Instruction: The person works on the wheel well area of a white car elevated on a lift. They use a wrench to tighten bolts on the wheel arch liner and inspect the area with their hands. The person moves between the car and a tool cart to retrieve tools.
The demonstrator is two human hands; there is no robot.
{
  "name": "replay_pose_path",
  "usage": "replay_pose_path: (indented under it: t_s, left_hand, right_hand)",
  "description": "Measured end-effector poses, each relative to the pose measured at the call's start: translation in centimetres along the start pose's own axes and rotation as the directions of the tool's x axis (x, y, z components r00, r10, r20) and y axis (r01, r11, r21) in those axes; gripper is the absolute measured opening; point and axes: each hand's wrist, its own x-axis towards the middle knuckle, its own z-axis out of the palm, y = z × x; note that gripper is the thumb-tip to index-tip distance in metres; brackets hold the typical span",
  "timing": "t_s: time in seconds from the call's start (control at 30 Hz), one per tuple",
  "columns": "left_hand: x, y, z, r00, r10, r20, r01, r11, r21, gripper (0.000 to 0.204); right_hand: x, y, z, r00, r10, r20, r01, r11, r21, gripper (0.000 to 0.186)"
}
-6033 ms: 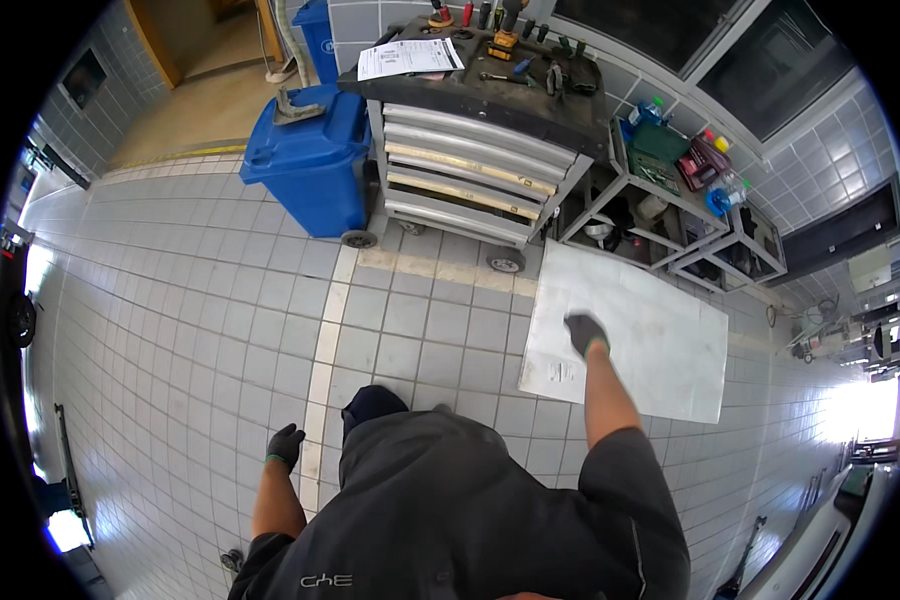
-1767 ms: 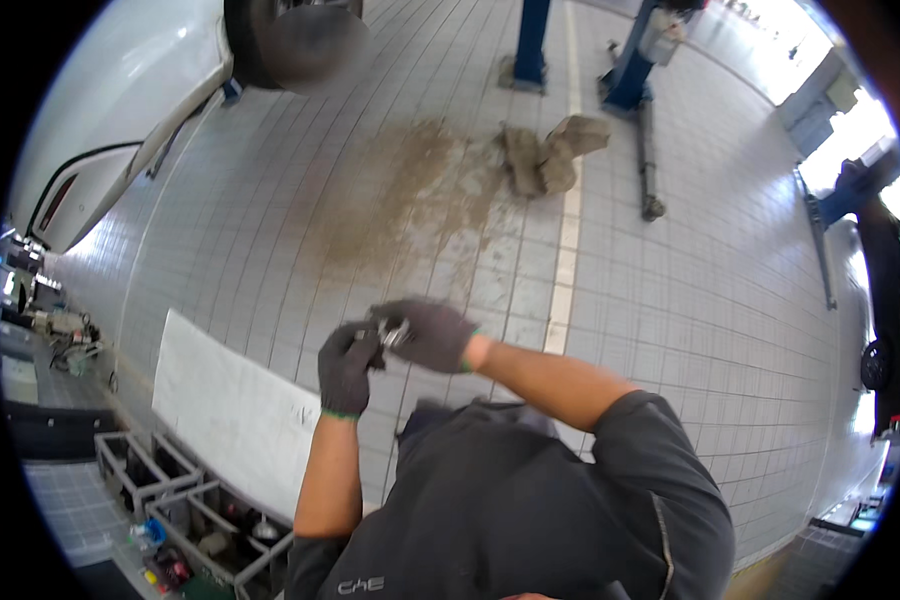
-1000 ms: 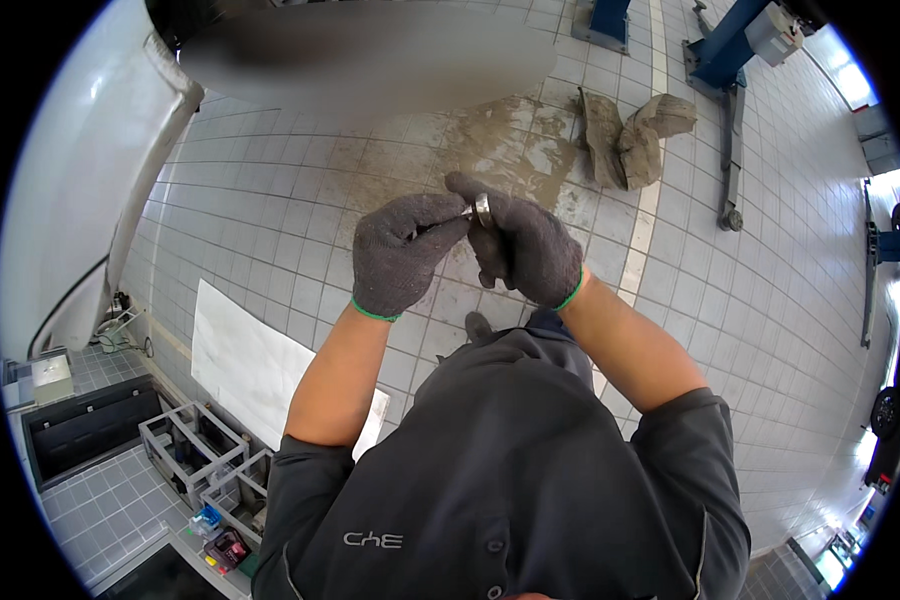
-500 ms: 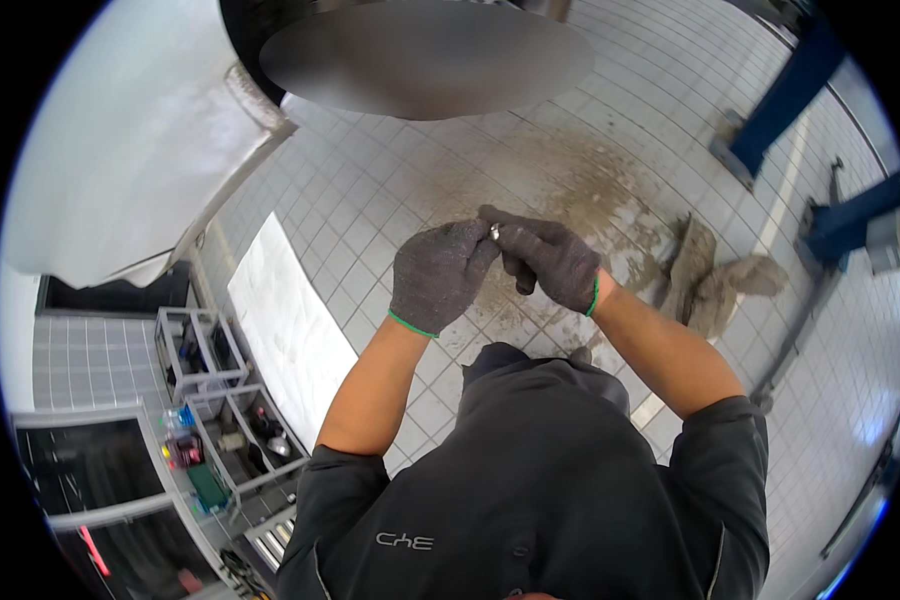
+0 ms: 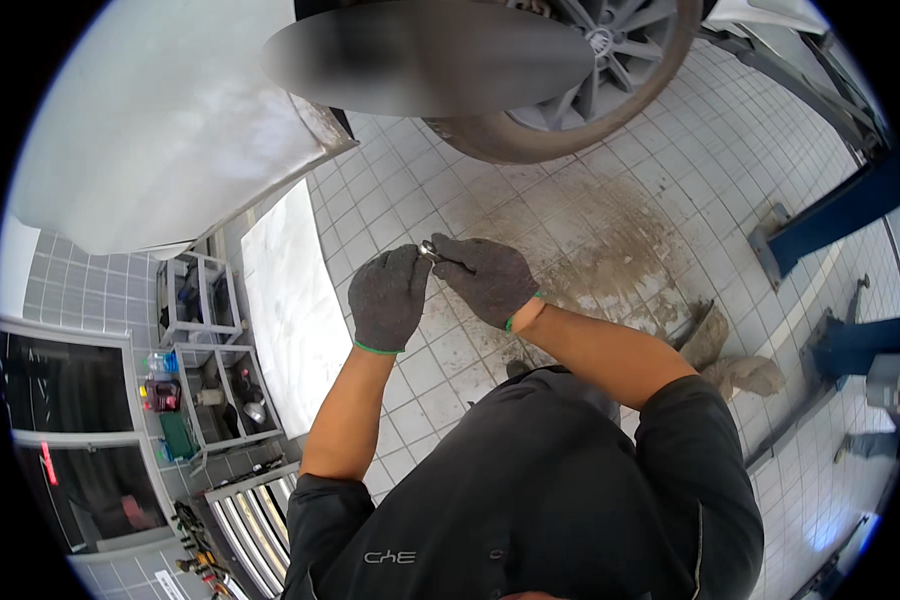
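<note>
My left hand point(image 5: 385, 300), in a dark knit glove with a green cuff, is closed with its fingertips at a small shiny metal piece point(image 5: 428, 250). My right hand point(image 5: 480, 280), gloved the same way, pinches that piece from the right; I cannot make out exactly what it is. Both hands meet in front of me, above the tiled floor. Beyond them is a car wheel point(image 5: 620, 75) with a spoked silver rim, partly covered by a blurred oval patch. A white car body panel point(image 5: 160, 130) fills the upper left.
A white sheet point(image 5: 288, 310) lies on the floor at left, beside metal shelves point(image 5: 195, 325) with bottles and a drawer tool trolley point(image 5: 250, 520). At right stand blue lift posts point(image 5: 820, 220) and crumpled brown material point(image 5: 730, 370) near a dirty floor patch point(image 5: 600, 270).
My view has swung from the trolley and shelves toward the car, bringing the wheel into sight. My hands, apart six seconds ago, are now together on the metal piece.
</note>
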Motion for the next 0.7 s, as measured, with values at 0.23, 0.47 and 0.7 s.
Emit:
replay_pose_path:
  t_s: [0.23, 0.47, 0.7]
  left_hand:
    - [1.8, -2.1, 1.3, 0.984, -0.177, 0.014, 0.178, 0.979, -0.095, 0.016]
    - [2.9, -0.8, 0.7, 0.615, -0.396, 0.682, 0.784, 0.221, -0.579, 0.032]
    - [8.0, 0.2, 0.6, 0.493, -0.74, 0.457, 0.858, 0.329, -0.394, 0.035]
  right_hand:
    - [5.2, 4.5, 1.8, 0.975, -0.18, 0.134, 0.153, 0.97, 0.189, 0.015]
    - [10.3, 7.9, -0.8, 0.814, -0.528, 0.239, 0.438, 0.831, 0.343, 0.032]
    - [16.0, 6.8, -2.4, 0.711, -0.367, 0.6, 0.461, 0.888, -0.003, 0.048]
